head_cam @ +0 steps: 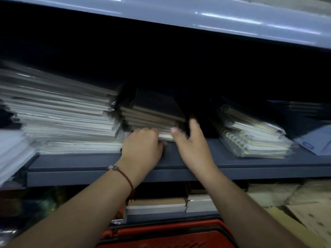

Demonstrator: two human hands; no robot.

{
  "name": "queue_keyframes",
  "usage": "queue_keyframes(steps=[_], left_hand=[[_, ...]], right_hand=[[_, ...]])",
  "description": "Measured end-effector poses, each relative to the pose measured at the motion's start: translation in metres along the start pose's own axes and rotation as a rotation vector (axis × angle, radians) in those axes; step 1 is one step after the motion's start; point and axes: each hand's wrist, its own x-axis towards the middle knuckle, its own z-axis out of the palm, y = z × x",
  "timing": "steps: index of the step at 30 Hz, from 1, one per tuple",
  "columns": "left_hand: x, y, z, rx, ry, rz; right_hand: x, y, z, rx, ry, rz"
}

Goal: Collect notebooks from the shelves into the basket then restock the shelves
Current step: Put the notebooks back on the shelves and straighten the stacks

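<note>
A stack of dark-covered notebooks (152,111) lies in the middle of the blue-grey shelf (107,163). My left hand (143,149) has its fingers curled round the stack's front lower edge. My right hand (191,140) holds the stack's right corner, thumb on the front edge and fingers reaching along the right side into the dark. A red basket (161,233) stands below, at the bottom middle, between my forearms.
A tall pile of wrapped white notebooks (62,119) lies left of the dark stack. Spiral-bound notebooks (250,136) lie to its right. More notebooks (157,205) sit on the lower shelf. Flattened cardboard (295,212) lies at the lower right. An upper shelf (215,18) overhangs.
</note>
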Motion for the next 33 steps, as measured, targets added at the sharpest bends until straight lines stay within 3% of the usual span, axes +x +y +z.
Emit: queue_keyframes(steps=[3,5,7,11,15,19,23,26,33], left_hand=[[-0.017,0.004,-0.004,-0.169,0.16,-0.023],[-0.029,0.008,-0.005,-0.241,0.203,-0.004],[-0.037,0.012,0.0,-0.27,0.141,0.013],[-0.046,0.012,0.014,-0.19,0.111,0.044],[-0.037,0.015,0.009,-0.161,0.066,0.055],[-0.018,0.025,0.007,-0.508,-0.16,0.066],[-0.025,0.029,0.013,-0.512,0.026,0.059],[-0.036,0.024,0.013,-0.522,0.167,0.018],[-0.03,0.021,0.012,-0.358,-0.031,0.028]], right_hand=[[-0.002,-0.007,0.0,0.509,0.029,0.368],[-0.002,-0.007,0.003,0.612,0.027,0.4],[-0.006,-0.01,0.005,0.667,0.06,0.374],[-0.003,-0.002,0.001,0.815,0.112,0.405],[0.0,-0.008,0.006,0.653,0.002,0.407],[0.007,-0.005,0.008,0.602,0.055,0.304],[0.004,0.0,0.006,0.559,-0.072,0.226],[0.006,-0.002,0.004,0.527,-0.074,0.221],[0.006,-0.004,0.012,0.508,-0.093,0.22]])
